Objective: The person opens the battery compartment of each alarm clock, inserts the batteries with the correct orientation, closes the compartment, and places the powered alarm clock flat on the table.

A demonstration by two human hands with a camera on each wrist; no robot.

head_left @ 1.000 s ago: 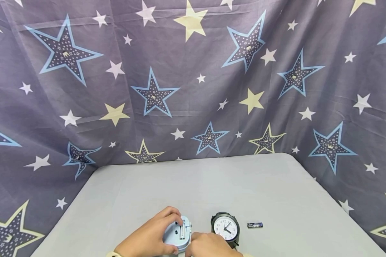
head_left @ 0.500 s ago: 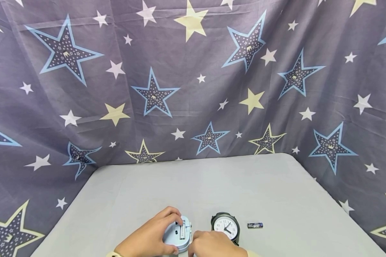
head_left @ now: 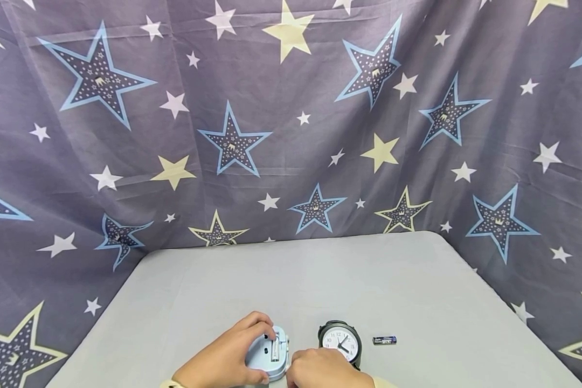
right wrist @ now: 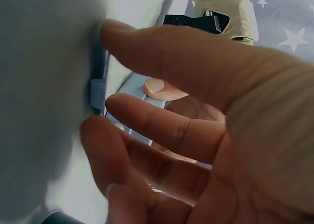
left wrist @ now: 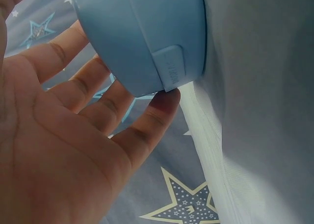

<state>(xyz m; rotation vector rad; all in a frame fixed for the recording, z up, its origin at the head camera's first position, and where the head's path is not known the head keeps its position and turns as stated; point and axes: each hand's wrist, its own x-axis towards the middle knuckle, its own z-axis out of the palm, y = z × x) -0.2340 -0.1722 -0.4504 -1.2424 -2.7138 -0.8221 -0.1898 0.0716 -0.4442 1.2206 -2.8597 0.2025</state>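
Observation:
My left hand [head_left: 225, 353] grips a light blue alarm clock [head_left: 259, 355], its back facing up on the table. In that back, a long narrow battery compartment [head_left: 275, 350] is uncovered, with a pale cylindrical shape inside. The left wrist view shows the clock's rounded blue side [left wrist: 142, 37] with fingers along it. Just right of this clock, my right hand [head_left: 327, 371] is low at the table. In the right wrist view its thumb and fingertips pinch the ends of a small blue battery cover [right wrist: 97, 94] with a tab; the fingers partly hide it.
A black alarm clock [head_left: 340, 344] with a white dial sits face up beside my right hand, partly covered by it. Farther right lies a dark blue battery [head_left: 385, 340]. Star-patterned cloth [head_left: 291, 134] hangs behind the grey table [head_left: 300, 280].
My right hand has shifted slightly to the right, a little away from the blue clock. The left hand and the clock have stayed in place.

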